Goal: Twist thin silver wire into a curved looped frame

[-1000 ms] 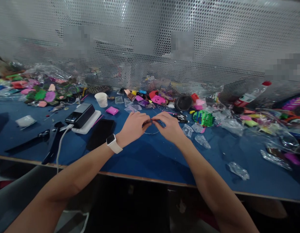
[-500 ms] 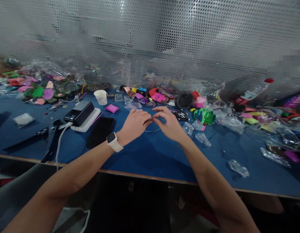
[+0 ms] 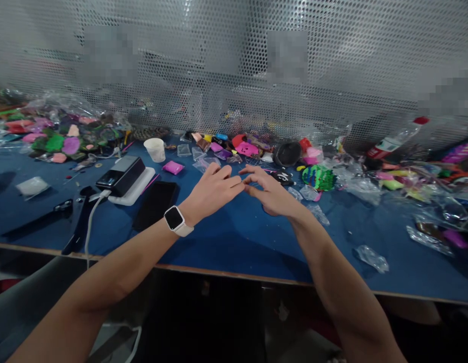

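Note:
My left hand, with a pale-strapped watch on its wrist, has its fingers bent together over the blue table. Whatever its fingertips pinch is too small to make out. My right hand meets it at the fingertips, thumb and fingers curved and pressed toward the left fingers; I cannot make out anything between them. Behind the hands lie clear plastic wrappers and a pink clay piece. A black item with white marks rests just beyond my right hand.
At left are a black phone, a black device on a white base, a paper cup and a pink packet. Colourful clay is heaped at far left. A green sequined piece and a red-capped bottle stand out at right.
My right hand has shifted slightly right and its wrist has turned. The left fingers have bent more at the knuckles. A thin strand seen below the hands before is no longer visible.

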A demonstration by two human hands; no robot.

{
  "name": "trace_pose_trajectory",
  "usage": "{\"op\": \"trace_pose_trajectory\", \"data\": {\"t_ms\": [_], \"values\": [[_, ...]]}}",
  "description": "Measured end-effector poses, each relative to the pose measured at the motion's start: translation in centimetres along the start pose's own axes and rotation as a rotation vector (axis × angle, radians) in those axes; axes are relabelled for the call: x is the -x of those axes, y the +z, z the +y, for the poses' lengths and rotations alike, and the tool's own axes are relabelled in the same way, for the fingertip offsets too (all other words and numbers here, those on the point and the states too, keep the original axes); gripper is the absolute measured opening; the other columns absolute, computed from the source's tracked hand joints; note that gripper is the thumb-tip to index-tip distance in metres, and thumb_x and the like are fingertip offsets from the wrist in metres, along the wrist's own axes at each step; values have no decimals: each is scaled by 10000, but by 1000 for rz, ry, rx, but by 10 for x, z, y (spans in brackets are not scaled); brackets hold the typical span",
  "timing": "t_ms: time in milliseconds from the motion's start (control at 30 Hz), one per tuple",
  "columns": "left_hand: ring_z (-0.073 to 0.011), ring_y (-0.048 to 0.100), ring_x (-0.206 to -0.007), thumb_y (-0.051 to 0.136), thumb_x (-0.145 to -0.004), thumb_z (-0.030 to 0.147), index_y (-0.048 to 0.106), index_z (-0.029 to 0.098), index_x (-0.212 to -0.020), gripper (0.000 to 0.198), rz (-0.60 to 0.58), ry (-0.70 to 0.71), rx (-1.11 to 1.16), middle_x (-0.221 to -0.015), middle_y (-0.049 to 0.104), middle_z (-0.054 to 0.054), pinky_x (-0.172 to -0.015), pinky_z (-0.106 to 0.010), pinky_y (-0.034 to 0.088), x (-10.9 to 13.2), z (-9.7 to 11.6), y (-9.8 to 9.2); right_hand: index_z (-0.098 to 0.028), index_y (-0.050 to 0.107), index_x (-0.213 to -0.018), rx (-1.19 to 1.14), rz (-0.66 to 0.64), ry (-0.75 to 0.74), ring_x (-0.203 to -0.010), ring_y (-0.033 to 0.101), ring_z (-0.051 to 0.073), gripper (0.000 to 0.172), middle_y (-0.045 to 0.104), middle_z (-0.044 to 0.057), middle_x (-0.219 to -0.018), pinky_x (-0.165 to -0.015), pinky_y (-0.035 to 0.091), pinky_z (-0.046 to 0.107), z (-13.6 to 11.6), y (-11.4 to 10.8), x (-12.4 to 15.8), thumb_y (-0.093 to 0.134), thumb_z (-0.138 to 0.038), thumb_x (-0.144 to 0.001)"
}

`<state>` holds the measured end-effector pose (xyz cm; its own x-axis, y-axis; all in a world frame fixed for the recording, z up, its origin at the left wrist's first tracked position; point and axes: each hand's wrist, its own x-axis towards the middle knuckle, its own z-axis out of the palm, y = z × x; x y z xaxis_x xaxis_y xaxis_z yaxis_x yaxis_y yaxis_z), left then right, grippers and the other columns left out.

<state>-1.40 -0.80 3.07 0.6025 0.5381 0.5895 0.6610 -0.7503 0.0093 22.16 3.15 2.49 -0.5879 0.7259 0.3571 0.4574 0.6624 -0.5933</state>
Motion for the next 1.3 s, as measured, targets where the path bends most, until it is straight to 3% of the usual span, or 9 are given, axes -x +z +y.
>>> {"op": "trace_pose_trajectory", "data": {"t_ms": [133,233,400,700,800,900,1033,1133,1300], "values": [[-270,600,-998,496,-1095,73,740,226,-923,336,-34,15,18,-878,705,-73,-924,-454,431,-2,-7,5,-265,716,-964,-10,-29,12,-1458,581,305,112,642,79,-1480,-1248,469,598,5,2,-2,658,-315,-1045],[-263,595,-970,599,-1093,179,715,217,-920,212,-28,-84,56,-909,729,-63,-907,-433,418,-2,-13,12,-259,712,-985,30,59,-22,-1450,586,320,103,652,99,-1445,-1246,457,621,3,7,-3,644,-300,-1051],[-240,595,-897,694,-1055,231,696,208,-917,140,-56,-244,202,-867,725,-23,-859,-398,395,-1,-18,20,-256,654,-994,130,165,-97,-1578,455,348,87,626,124,-1421,-1293,385,632,-1,16,-3,610,-280,-1065],[-275,580,-1019,503,-1118,155,722,235,-941,292,-3,-25,-25,-933,741,-68,-949,-465,407,0,-15,8,-261,651,-972,-7,56,-94,-1427,558,310,173,603,100,-1411,-1232,446,576,5,11,-5,596,-375,-1090],[-274,583,-1021,506,-1122,175,721,235,-924,298,7,-20,-2,-923,744,-68,-959,-469,414,1,-16,8,-265,673,-966,-60,48,-108,-1408,585,308,202,624,89,-1416,-1201,475,558,2,8,-5,608,-407,-1093],[-266,595,-975,610,-1087,232,719,223,-927,194,32,-121,120,-911,747,-58,-936,-452,429,0,-17,11,-269,680,-982,-29,147,-137,-1359,623,317,204,668,96,-1355,-1177,490,563,-1,9,-4,633,-438,-1087],[-199,600,-798,707,-1003,218,696,197,-869,136,62,-299,443,-831,719,-31,-795,-360,445,-1,-16,15,-271,660,-983,10,272,-150,-1249,662,309,243,698,96,-1234,-1125,518,548,-4,14,-6,622,-483,-1095],[-158,563,-705,717,-975,229,700,190,-848,135,62,-350,647,-777,691,-12,-694,-312,414,-2,-17,13,-264,643,-986,-26,255,-156,-1193,674,284,232,698,90,-1204,-1090,533,514,-2,17,-7,586,-449,-1114],[-134,514,-657,713,-967,262,712,189,-836,150,65,-373,740,-732,665,4,-656,-298,375,-3,-19,10,-254,650,-1041,-119,200,-78,-1137,684,257,137,702,83,-1204,-954,584,430,3,17,-7,576,-355,-1098]]}}
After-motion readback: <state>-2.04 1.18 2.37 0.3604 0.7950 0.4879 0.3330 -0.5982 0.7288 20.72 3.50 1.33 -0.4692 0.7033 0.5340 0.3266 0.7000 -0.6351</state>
